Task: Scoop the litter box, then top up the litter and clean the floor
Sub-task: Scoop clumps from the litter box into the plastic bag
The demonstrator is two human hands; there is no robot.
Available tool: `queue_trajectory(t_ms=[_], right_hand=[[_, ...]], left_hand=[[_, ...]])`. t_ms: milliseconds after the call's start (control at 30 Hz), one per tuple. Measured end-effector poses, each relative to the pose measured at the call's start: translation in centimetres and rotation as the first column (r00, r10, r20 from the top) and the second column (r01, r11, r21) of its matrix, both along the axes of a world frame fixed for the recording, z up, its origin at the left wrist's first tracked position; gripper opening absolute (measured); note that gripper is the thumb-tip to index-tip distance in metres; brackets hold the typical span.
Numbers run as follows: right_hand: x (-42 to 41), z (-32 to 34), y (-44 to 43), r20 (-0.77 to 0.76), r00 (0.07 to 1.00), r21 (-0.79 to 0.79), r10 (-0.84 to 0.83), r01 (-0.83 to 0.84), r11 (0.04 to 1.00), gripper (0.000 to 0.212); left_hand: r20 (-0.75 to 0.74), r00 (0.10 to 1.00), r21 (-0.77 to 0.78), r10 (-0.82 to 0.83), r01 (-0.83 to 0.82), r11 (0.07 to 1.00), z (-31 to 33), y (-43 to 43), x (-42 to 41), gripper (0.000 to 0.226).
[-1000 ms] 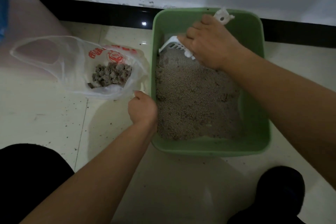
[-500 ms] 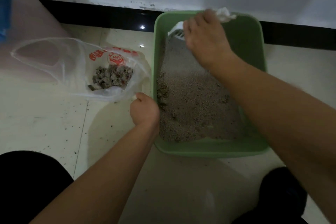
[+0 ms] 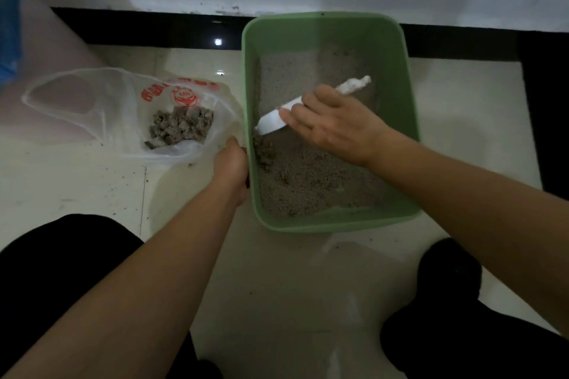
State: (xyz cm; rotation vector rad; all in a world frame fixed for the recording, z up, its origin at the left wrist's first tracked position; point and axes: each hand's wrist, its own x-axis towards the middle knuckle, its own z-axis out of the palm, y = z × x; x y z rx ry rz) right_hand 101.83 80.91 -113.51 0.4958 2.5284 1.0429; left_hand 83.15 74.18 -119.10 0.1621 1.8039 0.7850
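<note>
1. Head view, right side: my right hand [image 3: 332, 126] is over the green rectangular plastic litter box [image 3: 326, 226]. Its fingers [image 3: 295, 116] are curled round the handle of a white plastic scoop [image 3: 272, 124] and grip it. The handle's far end, wrapped in something white, sticks out past the hand.
2. The scoop's blade points at the box's left wall and rests on the grey granular litter [image 3: 308, 188], just above a patch of darker clumps [image 3: 264, 151].
3. Head view, left side: my left hand [image 3: 231, 163] sits between the box's left wall and the clear plastic bag with red print [image 3: 123, 108], touching the bag's near edge. Its fingers are tucked out of sight, so I cannot tell whether they grip it.
4. The bag lies open on the pale tiled floor [image 3: 77, 181], holding grey scooped lumps [image 3: 181, 126]. Dark specks dot the floor nearby.
</note>
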Motion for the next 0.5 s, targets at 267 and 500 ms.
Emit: queue_trajectory(t_ms=[267,500], right_hand=[[-1.1,3.8,-2.7,-0.142,0.812,-0.235,-0.567,0.528,0.816,0.078],[-1.8,0.4,-7.8,-0.099,0.818,-0.413,-0.566,0.484,0.772,0.063]], left_hand=[[-0.013,0.998,0.128,-0.055,0.057,0.99,0.6,1.9,-1.1,0.051],[-0.064,0.995,0.157,-0.07,0.08,0.984,-0.2,2.2,-1.3,0.058]])
